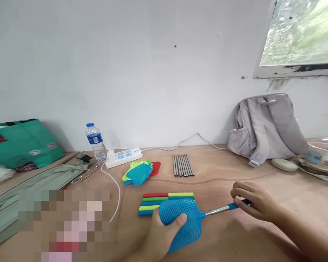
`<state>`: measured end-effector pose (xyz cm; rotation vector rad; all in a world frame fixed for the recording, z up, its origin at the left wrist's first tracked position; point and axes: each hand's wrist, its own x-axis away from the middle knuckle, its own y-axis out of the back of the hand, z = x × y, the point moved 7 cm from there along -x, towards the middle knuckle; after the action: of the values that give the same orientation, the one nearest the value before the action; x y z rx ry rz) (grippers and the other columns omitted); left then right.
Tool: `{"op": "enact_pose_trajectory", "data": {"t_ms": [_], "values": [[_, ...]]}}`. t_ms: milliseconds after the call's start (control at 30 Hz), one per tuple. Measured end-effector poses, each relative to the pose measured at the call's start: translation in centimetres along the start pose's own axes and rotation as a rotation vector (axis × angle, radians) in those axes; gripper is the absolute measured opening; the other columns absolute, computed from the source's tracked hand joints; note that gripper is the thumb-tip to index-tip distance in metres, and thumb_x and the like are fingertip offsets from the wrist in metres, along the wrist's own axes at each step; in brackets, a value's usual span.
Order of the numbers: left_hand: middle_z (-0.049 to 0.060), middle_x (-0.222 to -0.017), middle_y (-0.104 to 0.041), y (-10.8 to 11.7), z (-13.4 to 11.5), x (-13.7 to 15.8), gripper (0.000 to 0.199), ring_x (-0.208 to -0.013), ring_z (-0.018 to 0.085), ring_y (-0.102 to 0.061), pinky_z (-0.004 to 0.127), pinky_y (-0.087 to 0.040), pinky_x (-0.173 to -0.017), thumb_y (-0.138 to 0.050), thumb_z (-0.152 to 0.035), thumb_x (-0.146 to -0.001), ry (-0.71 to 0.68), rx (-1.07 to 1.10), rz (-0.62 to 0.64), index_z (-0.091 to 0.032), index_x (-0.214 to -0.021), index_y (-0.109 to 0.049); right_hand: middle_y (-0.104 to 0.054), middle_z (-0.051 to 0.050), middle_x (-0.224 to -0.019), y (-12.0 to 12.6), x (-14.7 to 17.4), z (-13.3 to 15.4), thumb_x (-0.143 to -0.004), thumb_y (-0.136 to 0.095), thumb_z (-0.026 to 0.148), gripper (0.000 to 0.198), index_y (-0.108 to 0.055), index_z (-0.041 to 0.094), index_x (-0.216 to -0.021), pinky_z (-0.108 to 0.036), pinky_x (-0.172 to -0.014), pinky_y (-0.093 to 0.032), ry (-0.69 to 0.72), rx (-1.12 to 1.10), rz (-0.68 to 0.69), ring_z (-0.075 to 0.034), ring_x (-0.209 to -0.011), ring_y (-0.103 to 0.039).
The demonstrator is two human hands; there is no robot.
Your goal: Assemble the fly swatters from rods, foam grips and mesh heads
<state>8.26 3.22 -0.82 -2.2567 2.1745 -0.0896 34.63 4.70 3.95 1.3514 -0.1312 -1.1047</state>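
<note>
A blue fly swatter (190, 233) with a telescopic metal rod lies across both hands above the table. My left hand (164, 233) grips its mesh head, thumb on top. At the other end, the fingers of my right hand (253, 200) close round the blue handle. Partly hidden behind the swatter head are several coloured handles (155, 199) in red, green, yellow and blue, laid side by side. Farther back sit a pile of loose swatter heads (139, 173) and a row of metal rods (183, 166).
A white power strip (124, 157) and a water bottle (97, 143) stand near the wall, with a cable trailing forward. A green bag (24, 145) and grey-green cloth (38, 185) are on the left. To the right sit a backpack (268, 127) and a plastic container (321, 153).
</note>
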Motion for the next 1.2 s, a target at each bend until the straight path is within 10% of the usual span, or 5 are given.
{"op": "enact_pose_trajectory", "data": {"t_ms": [300, 467, 700, 900, 1200], "values": [[0.003, -0.082, -0.07, -0.4, 1.6, -0.6, 0.048, -0.082, 0.027, -0.065, 0.041, -0.051, -0.074, -0.079, -0.04, -0.048, 0.279, 0.419, 0.068, -0.019, -0.087, -0.059, -0.066, -0.005, -0.074, -0.4, 0.0, 3.1, -0.08, -0.057, 0.023, 0.013, -0.063, 0.024, -0.091, -0.027, -0.06, -0.041, 0.224, 0.131, 0.061, -0.016, -0.065, -0.057], [0.004, -0.064, -0.068, -1.3, -0.7, -0.6, 0.041, -0.066, 0.022, -0.065, 0.034, -0.05, -0.067, -0.06, -0.059, -0.065, 0.054, 0.503, 0.357, -0.019, -0.073, -0.063, -0.069, -0.004, -0.079, 1.5, 0.1, 2.8, -0.081, -0.055, 0.019, 0.011, -0.064, 0.025, -0.086, -0.029, -0.063, -0.041, 0.199, 0.295, -0.055, -0.017, -0.068, -0.059], [-0.003, -0.035, -0.049, -1.1, -1.0, -0.8, 0.034, -0.039, 0.009, -0.045, 0.022, -0.037, -0.046, -0.056, -0.04, -0.078, -0.071, 0.342, 0.33, -0.017, -0.054, -0.052, -0.066, -0.006, -0.08, 7.7, 2.6, -5.4, -0.078, -0.055, 0.041, 0.023, -0.06, 0.023, -0.091, -0.028, -0.054, -0.04, -0.567, 0.471, -0.57, -0.021, -0.066, -0.061], [-0.005, -0.034, -0.042, -0.2, -0.3, -1.9, 0.038, -0.037, 0.008, -0.04, 0.02, -0.033, -0.042, -0.055, -0.046, -0.077, -0.103, 0.313, 0.22, -0.017, -0.052, -0.048, -0.067, -0.006, -0.078, 6.3, 6.7, -13.7, -0.074, -0.054, 0.046, 0.025, -0.061, 0.024, -0.084, -0.03, -0.052, -0.037, -0.929, 0.377, -0.345, -0.023, -0.061, -0.06], [-0.005, -0.042, -0.04, -0.5, -1.3, -1.2, 0.037, -0.037, 0.008, -0.037, 0.021, -0.028, -0.04, -0.041, -0.045, -0.081, -0.206, -0.077, 0.256, -0.019, -0.055, -0.043, -0.064, -0.01, -0.087, 3.9, 4.1, -11.3, -0.075, -0.048, 0.028, 0.015, -0.054, 0.019, -0.085, -0.038, -0.073, -0.041, -0.584, 0.497, -0.342, -0.027, -0.084, -0.057]]}}
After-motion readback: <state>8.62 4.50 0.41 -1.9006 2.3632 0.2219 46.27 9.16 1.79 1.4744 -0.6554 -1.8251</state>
